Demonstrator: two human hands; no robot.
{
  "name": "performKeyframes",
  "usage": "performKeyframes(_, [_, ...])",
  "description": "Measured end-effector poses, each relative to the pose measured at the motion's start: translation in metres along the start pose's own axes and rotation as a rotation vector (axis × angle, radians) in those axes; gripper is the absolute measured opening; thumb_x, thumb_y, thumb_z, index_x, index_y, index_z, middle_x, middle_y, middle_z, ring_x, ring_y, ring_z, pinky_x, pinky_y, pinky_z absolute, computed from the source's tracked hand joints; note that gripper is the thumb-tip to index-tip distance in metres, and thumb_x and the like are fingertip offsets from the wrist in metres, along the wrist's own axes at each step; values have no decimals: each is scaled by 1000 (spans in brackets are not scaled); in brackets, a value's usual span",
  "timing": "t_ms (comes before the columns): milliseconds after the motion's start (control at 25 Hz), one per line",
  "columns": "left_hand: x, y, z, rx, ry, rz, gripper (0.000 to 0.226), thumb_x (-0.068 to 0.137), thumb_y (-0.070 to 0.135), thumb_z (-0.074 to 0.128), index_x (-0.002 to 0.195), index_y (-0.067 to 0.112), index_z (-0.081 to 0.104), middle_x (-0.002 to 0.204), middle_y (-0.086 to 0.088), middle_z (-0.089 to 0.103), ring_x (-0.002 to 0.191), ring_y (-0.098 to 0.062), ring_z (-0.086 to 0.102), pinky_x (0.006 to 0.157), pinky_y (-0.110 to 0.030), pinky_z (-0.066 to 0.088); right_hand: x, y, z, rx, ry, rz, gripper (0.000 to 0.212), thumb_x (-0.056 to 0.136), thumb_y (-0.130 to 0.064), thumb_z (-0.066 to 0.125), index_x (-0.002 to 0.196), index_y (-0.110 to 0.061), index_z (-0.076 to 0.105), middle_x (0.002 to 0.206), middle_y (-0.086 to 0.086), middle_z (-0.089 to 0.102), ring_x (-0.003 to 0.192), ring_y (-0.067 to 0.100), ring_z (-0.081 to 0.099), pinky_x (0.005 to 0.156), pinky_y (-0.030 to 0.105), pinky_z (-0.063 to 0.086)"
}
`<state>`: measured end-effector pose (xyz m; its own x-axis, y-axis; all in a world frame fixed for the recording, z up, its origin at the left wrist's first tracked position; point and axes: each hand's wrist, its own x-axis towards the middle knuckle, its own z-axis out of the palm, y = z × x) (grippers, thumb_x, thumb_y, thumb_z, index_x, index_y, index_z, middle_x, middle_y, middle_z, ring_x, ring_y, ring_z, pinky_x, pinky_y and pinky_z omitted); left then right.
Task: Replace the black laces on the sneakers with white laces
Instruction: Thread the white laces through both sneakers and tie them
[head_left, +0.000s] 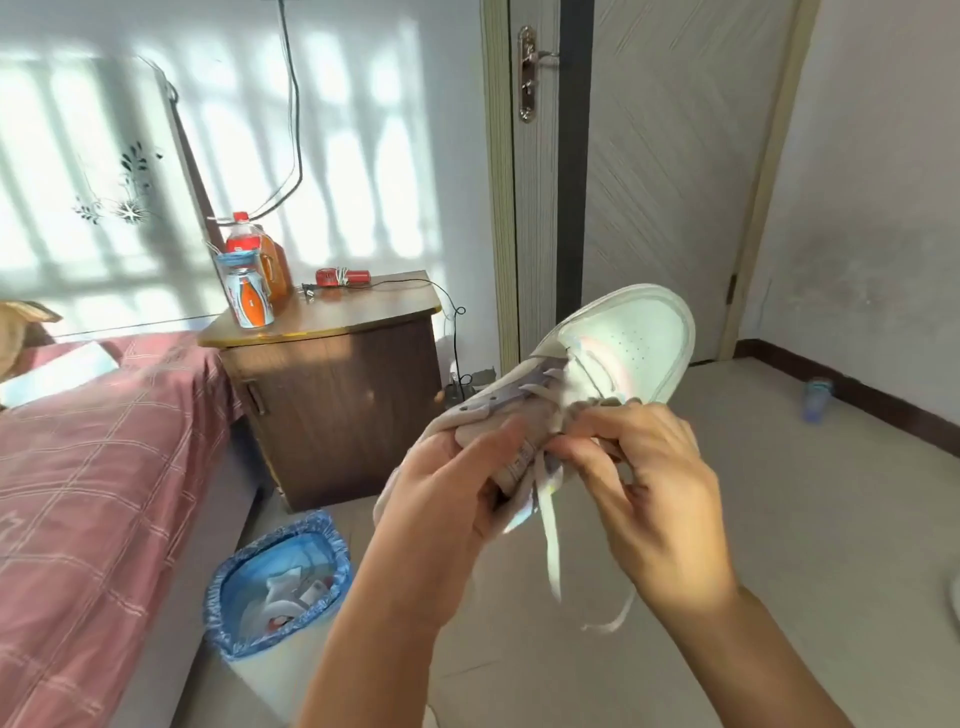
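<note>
1. The left hand (457, 478) covers the sneaker's (618, 348) heel; its grip wraps the collar.
2. The right hand (644, 467) pinches the white lace (550, 535) at the eyelets; the fingertips are blurred.
3. The sneaker is pale, its toe pointing away, with lace ends dangling below both hands.

The sneaker (597, 374) is held up in mid-air between both hands, toe pointing away toward the door (670, 171). The left hand (447, 499) is on its heel end, the right hand (649, 467) at the lacing, and the lace (550, 540) hangs down between them. Left of the hands stands the nightstand (332, 384) with bottles (249, 270) on top; the bed (98, 467) lies further left. The bin (278, 577) sits on the floor in front of the nightstand, beside the bed
</note>
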<state>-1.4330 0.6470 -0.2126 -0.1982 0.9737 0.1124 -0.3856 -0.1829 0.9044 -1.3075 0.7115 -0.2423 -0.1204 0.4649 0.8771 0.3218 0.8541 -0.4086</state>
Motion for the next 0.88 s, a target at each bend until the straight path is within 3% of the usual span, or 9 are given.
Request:
performKeyframes(80, [-4,10,-9,73,42,-27,22,77,11,67,97,2,72,98,-21,70,84,-22,69,84,-35,56,11,2,3,27,15,-14,19,78,-43,65,85,-26,63,79,-20,53,79,3,51,73,26,39])
performKeyframes(160, [-4,14,-18,124,83,-76,30,77,12,63,102,-3,67,98,-22,70,81,-23,70,81,-35,57,18,1,4,-19,-51,-37,27,78,-46,64,92,-24,71,87,-16,61,88,12,59,76,34,42])
performKeyframes(280, [-5,15,-26,169,118,-137,38,77,12,62,110,-7,62,110,-26,65,85,-28,68,80,-38,58,9,5,13,-163,-126,-156,23,82,-36,56,92,-28,76,98,-13,68,100,17,57,89,39,36])
performKeyframes(360, [-2,13,-27,185,134,-180,36,76,9,63,108,-9,63,110,-29,63,83,-29,67,77,-40,59,6,4,15,16,-186,-10,17,80,-39,60,81,-32,76,93,-23,65,102,10,50,91,38,33])
performKeyframes(480, [2,10,-28,184,166,-222,25,88,3,56,109,-8,62,105,-32,63,77,-30,65,67,-36,58,23,2,5,152,-403,52,17,77,-44,66,72,-28,72,82,-26,63,93,1,51,85,28,37])
performKeyframes(600, [4,9,-34,206,176,-268,23,89,6,55,108,-6,62,93,-25,62,69,-27,63,58,-31,58,73,6,1,206,-691,153,17,81,-26,70,76,-10,66,73,-14,63,69,-4,55,66,11,40])
performKeyframes(720, [2,14,-38,237,154,-296,22,90,7,55,106,-6,61,82,-20,62,56,-20,64,49,-26,55,132,50,9,-137,-666,198,16,88,-22,64,83,-8,59,74,-1,63,63,1,56,60,10,42])
performKeyframes(880, [-3,21,-46,251,127,-332,17,91,6,51,98,-2,65,71,-13,63,49,-16,61,44,-22,51,165,129,-16,-604,-388,431,16,93,-23,57,92,-7,56,99,20,65,82,29,56,70,34,41])
